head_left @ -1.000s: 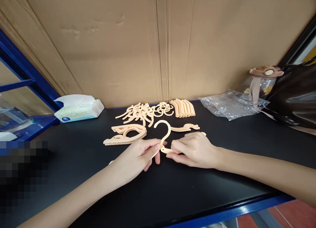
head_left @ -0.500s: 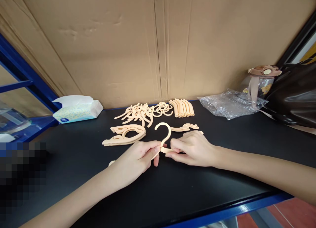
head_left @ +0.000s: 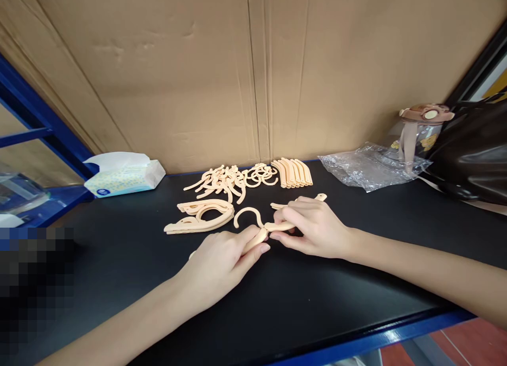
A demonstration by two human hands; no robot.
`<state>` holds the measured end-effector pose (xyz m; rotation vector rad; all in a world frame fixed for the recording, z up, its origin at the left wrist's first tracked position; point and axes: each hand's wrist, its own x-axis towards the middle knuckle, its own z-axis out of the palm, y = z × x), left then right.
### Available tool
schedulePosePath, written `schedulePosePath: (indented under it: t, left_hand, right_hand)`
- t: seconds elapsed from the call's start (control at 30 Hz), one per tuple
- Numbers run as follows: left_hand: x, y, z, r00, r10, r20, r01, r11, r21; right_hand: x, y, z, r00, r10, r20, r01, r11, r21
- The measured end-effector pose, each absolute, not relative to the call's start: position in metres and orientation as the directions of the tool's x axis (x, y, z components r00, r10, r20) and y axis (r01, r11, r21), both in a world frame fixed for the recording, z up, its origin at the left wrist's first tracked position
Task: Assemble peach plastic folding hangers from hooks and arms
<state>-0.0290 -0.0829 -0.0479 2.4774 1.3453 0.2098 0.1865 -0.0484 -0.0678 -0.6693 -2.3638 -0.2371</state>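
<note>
Between my two hands is a cream plastic folding clothes hanger, its hook leaning away and to the left. My left hand is closed round the left arm of the hanger, thumb along its near side. The right arm is pinched in my right hand, close to the middle joint, and its tip shows beyond the knuckles. Fingers hide much of both arms. Just behind my left hand lie folded hangers. Part of another cream piece shows behind my right hand.
Along the back of the black table lie a heap of loose hooks and a row of hanger arms. A tissue pack stands left; a clear plastic bag, a bottle and a dark bag stand right.
The hanger has turned in my hands: its hook, upright before, now tips back and left. My left hand has rolled over its arm, and my right hand has risen slightly.
</note>
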Motion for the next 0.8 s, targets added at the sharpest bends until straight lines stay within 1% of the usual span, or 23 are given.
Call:
schedulePosePath:
  t: [0.1, 0.2, 0.27, 0.33, 0.43, 0.6, 0.73, 0.8]
  left_hand:
    - [-0.0319, -0.083, -0.0485, 0.584, 0.809, 0.073, 0.775, -0.582, 0.246]
    - [-0.0357, -0.0813, -0.0478, 0.637, 0.756, 0.153, 0.735, -0.655, 0.175]
    - [-0.0379, -0.0799, -0.0462, 0.677, 0.714, 0.18, 0.705, -0.699, 0.119]
    - [-0.0393, -0.079, -0.0442, 0.712, 0.678, 0.184, 0.681, -0.73, 0.055]
    - [-0.0397, -0.079, -0.0426, 0.746, 0.639, 0.186, 0.651, -0.759, 0.001]
    - [-0.0393, -0.0795, -0.0439, 0.768, 0.604, 0.211, 0.624, -0.78, -0.037]
    - [-0.0393, -0.0804, -0.0461, 0.774, 0.603, 0.193, 0.622, -0.782, -0.049]
    - [-0.0387, -0.0816, -0.0466, 0.777, 0.609, 0.16, 0.622, -0.782, -0.046]
  right_hand:
    - [0.186, -0.0493, -0.065, -0.639, 0.367, 0.676, 0.546, 0.836, 0.063]
    - [0.187, -0.0505, -0.0626, -0.572, 0.332, 0.75, 0.61, 0.783, 0.119]
    - [0.1876, -0.0515, -0.0623, -0.547, 0.314, 0.776, 0.644, 0.75, 0.151]
    - [0.1879, -0.052, -0.0629, -0.553, 0.316, 0.771, 0.652, 0.74, 0.164]
    - [0.1881, -0.051, -0.0642, -0.576, 0.348, 0.74, 0.634, 0.762, 0.135]
    - [0.1882, -0.0492, -0.064, -0.605, 0.392, 0.693, 0.59, 0.805, 0.06]
    - [0.1876, -0.0507, -0.0623, -0.642, 0.385, 0.663, 0.557, 0.829, 0.059]
    - [0.1877, -0.0507, -0.0616, -0.652, 0.389, 0.65, 0.548, 0.835, 0.05]
